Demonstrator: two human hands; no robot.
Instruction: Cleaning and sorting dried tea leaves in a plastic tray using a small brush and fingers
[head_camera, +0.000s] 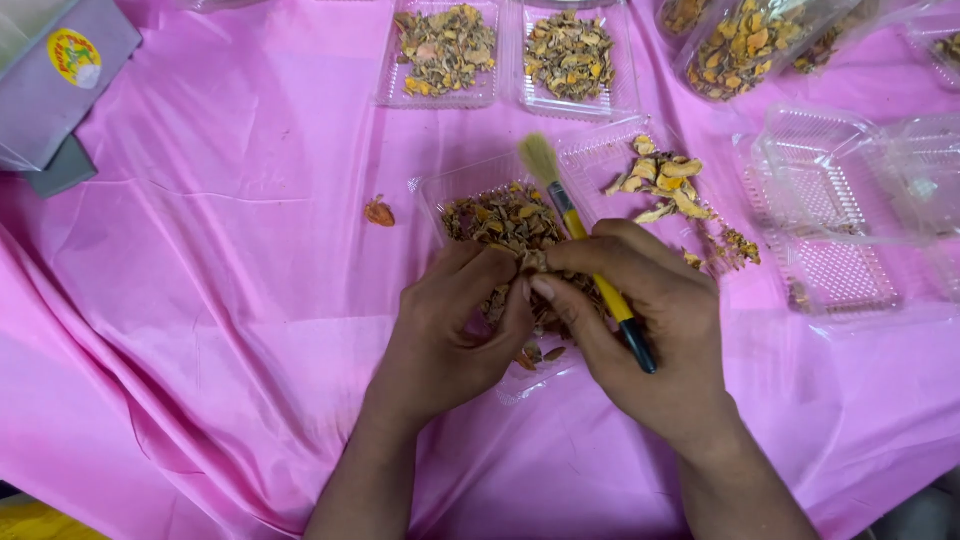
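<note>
Head view. Both hands meet over a clear tray (437, 196) of dried brown and orange pieces at the centre of a pink cloth (210, 300). The left hand (450, 335) curls inward, its thumb and fingertips pressed together on a small piece (533, 262) above the tray. The right hand (640, 320) pinches the same piece from the other side, thumb and forefinger closed on it, while a brush (585, 245) with a yellow and black handle lies clamped across its fingers, pale bristles pointing away from the person and standing over the tray's far edge.

Just right of the tray, a loose heap (665, 185) of larger orange pieces rests on an opened clear lid. One reddish scrap (379, 212) lies alone on the cloth to the left. Two filled trays (500, 55) stand side by side at the far edge, further filled containers (745, 40) at far right, and empty trays (840, 200) to the right. A grey box (60, 80) sits at far left.
</note>
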